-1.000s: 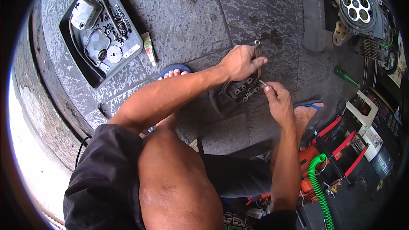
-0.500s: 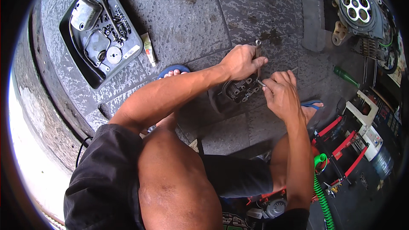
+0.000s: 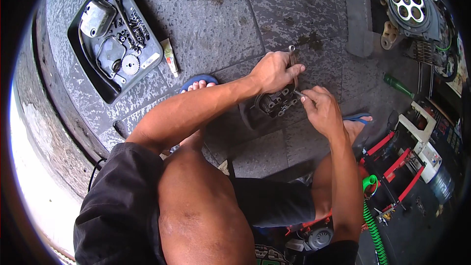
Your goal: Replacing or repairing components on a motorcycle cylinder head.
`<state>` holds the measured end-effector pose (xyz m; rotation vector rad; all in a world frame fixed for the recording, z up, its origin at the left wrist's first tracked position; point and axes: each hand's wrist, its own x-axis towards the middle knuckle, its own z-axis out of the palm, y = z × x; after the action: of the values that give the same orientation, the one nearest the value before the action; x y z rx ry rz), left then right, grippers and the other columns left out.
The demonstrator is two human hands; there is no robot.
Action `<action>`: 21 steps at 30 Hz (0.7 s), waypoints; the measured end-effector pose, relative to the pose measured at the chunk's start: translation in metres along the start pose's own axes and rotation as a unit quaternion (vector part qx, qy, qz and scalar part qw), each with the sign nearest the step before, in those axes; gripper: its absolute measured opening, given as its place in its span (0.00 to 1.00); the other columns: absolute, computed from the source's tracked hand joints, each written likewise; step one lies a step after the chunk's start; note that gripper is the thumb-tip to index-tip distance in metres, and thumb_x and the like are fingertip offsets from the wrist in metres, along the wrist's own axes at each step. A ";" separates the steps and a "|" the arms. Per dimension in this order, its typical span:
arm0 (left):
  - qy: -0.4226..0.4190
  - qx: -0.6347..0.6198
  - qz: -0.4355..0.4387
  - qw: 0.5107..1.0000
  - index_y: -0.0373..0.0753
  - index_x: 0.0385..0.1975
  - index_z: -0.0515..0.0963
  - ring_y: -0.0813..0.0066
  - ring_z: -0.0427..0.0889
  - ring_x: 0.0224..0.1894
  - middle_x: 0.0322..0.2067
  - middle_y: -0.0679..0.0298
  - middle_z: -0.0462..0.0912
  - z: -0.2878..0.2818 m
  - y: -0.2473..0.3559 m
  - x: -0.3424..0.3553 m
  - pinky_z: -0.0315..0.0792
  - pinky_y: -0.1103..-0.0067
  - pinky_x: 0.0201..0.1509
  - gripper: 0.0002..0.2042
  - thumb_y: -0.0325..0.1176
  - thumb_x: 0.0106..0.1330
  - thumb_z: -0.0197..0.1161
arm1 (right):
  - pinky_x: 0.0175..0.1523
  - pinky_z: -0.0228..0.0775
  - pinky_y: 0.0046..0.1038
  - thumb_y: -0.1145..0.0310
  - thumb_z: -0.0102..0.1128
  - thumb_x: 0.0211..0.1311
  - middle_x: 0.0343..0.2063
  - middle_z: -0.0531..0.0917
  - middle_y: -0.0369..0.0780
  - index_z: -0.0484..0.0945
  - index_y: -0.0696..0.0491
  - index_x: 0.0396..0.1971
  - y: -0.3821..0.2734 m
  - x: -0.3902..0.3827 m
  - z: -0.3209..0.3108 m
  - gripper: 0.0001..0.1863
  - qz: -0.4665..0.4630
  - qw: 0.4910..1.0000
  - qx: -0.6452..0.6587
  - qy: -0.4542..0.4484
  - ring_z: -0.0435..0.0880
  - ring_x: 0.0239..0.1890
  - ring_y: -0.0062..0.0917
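Observation:
My left hand [image 3: 274, 72] is closed around a wrench [image 3: 292, 49], whose ring end sticks up past the fingers. Below that hand a dark metal engine part [image 3: 275, 104], which looks like a cylinder head, rests close to the floor between my feet. The wrench's lower end reaches the part's right side. There, my right hand [image 3: 322, 110] pinches a slim metal tool [image 3: 298, 93] between thumb and fingers. Its tip meets the wrench's lower end by the part's upper right edge; the rest of it is hidden by the hand.
A grey tray [image 3: 156, 49] with a metal cover, a gear and several bolts lies at the upper left, a tube [image 3: 169, 58] beside it. An engine [image 3: 412, 7] stands upper right, near a green bottle [image 3: 397, 84]. A red frame [image 3: 392, 167] and coiled green hose [image 3: 371, 221] lie lower right.
My right hand's fingers have curled in, and the thin shaft that showed beyond them is out of sight. My left hand and the wrench have barely moved.

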<state>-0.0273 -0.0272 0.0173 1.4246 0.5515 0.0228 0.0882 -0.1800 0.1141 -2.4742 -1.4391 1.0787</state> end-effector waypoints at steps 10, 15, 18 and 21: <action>0.062 -0.005 -0.040 0.997 0.31 0.29 0.82 0.53 0.86 0.29 0.23 0.49 0.83 0.006 -0.003 -0.019 0.76 0.64 0.35 0.18 0.43 0.70 0.63 | 0.40 0.74 0.36 0.67 0.57 0.69 0.27 0.85 0.46 0.85 0.59 0.40 -0.019 -0.006 0.024 0.12 0.221 0.962 0.142 0.076 0.85 0.31 0.39; 0.104 -0.034 -0.029 0.994 0.32 0.34 0.84 0.57 0.85 0.27 0.23 0.50 0.83 0.017 -0.005 -0.047 0.75 0.67 0.33 0.18 0.44 0.72 0.60 | 0.32 0.73 0.26 0.65 0.58 0.71 0.23 0.81 0.37 0.84 0.60 0.38 -0.007 -0.011 0.045 0.13 0.284 0.900 0.318 0.086 0.81 0.27 0.20; 0.089 -0.074 -0.058 0.992 0.33 0.36 0.85 0.60 0.84 0.25 0.23 0.50 0.83 0.019 -0.001 -0.059 0.74 0.68 0.33 0.18 0.45 0.73 0.60 | 0.29 0.71 0.22 0.66 0.59 0.71 0.25 0.81 0.34 0.82 0.61 0.38 -0.001 -0.018 0.048 0.12 0.299 0.846 0.416 0.146 0.78 0.25 0.15; 0.040 -0.077 -0.004 0.996 0.35 0.36 0.87 0.68 0.76 0.22 0.22 0.56 0.81 0.008 -0.008 -0.074 0.71 0.71 0.31 0.17 0.41 0.76 0.56 | 0.28 0.70 0.20 0.68 0.61 0.69 0.27 0.81 0.33 0.80 0.60 0.39 0.002 -0.018 0.054 0.09 0.305 0.817 0.450 0.192 0.76 0.24 0.14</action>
<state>-0.0910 -0.0607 0.0359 1.2756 0.6095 0.1138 0.0515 -0.2094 0.0823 -2.1768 0.0732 0.9113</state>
